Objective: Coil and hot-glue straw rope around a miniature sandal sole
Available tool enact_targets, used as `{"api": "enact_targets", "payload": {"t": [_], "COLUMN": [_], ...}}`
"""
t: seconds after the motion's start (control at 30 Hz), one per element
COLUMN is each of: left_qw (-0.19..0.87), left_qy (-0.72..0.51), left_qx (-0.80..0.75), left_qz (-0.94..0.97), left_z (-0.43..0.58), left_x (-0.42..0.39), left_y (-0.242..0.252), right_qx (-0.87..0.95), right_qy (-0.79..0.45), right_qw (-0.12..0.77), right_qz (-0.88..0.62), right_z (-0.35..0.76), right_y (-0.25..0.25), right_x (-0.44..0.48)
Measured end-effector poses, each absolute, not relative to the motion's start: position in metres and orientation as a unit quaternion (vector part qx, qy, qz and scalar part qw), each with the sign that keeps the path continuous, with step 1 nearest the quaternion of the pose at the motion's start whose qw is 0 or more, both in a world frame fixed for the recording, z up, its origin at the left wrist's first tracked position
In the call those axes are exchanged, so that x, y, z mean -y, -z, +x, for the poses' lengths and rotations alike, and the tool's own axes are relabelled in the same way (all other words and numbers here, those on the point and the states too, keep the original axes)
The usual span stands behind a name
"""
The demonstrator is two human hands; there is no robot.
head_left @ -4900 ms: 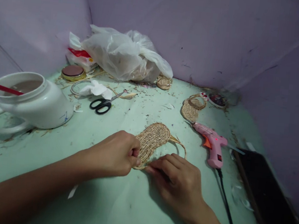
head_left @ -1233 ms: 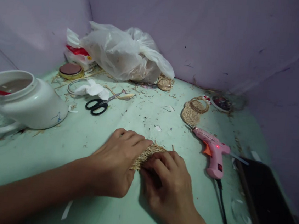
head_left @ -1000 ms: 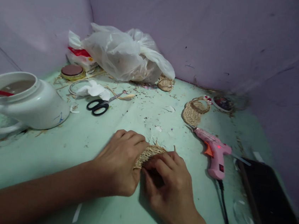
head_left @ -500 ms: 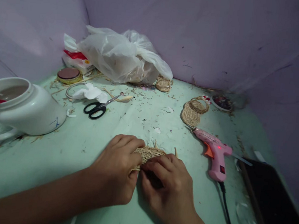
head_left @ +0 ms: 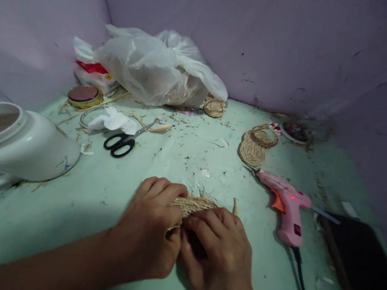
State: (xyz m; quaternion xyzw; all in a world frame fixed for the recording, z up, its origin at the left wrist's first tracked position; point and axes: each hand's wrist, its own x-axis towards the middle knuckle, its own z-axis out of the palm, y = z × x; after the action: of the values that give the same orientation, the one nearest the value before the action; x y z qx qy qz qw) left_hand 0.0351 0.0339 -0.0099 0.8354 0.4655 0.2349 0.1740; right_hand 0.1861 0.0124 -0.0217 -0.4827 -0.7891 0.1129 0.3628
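A small woven straw sole (head_left: 194,205) stands on edge on the pale green table (head_left: 104,200), gripped from both sides. My left hand (head_left: 149,232) is closed around its left end, fingers curled over the top. My right hand (head_left: 216,253) is closed on its right end, fingertips pressed against the weave. A loose straw tail (head_left: 234,206) sticks up just right of the sole. Most of the sole is hidden behind my fingers.
A pink glue gun (head_left: 286,203) with a lit red lamp lies to the right, its black cord (head_left: 299,285) running toward me. Black scissors (head_left: 121,142), a white pot (head_left: 20,145), a plastic bag (head_left: 160,67), a finished straw sandal (head_left: 255,147) and a dark slab (head_left: 356,268) surround the hands.
Earlier the sole lay flat with my hands at its near end. Now it is raised on edge and both hands are closed over it; the view has drifted slightly.
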Motion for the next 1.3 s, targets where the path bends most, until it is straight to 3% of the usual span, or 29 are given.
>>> {"api": "enact_targets", "payload": {"t": [0.23,0.67,0.97,1.3], "left_qw": [0.163,0.161,0.296,0.239], "left_qy": [-0.255,-0.253,-0.157,-0.158], "left_qx": [-0.455,-0.439,-0.379,-0.431], "left_qz": [0.837,0.847,0.863,0.855], "left_z": [0.033,0.031,-0.004,0.007], "left_x": [-0.033,-0.035,-0.047,-0.044], "left_y": [0.013,0.013,-0.004,-0.002], "right_qx": [0.801,0.8,0.792,0.793], "right_qy": [-0.137,-0.11,-0.12,-0.116], "right_qw": [0.302,0.308,0.312,0.299], "right_qz": [-0.499,-0.504,-0.511,-0.517], "right_z": [0.191,0.19,0.189,0.189], "right_y": [0.02,0.02,0.023,0.022], "right_x": [-0.012,-0.012,-0.011,-0.012]}}
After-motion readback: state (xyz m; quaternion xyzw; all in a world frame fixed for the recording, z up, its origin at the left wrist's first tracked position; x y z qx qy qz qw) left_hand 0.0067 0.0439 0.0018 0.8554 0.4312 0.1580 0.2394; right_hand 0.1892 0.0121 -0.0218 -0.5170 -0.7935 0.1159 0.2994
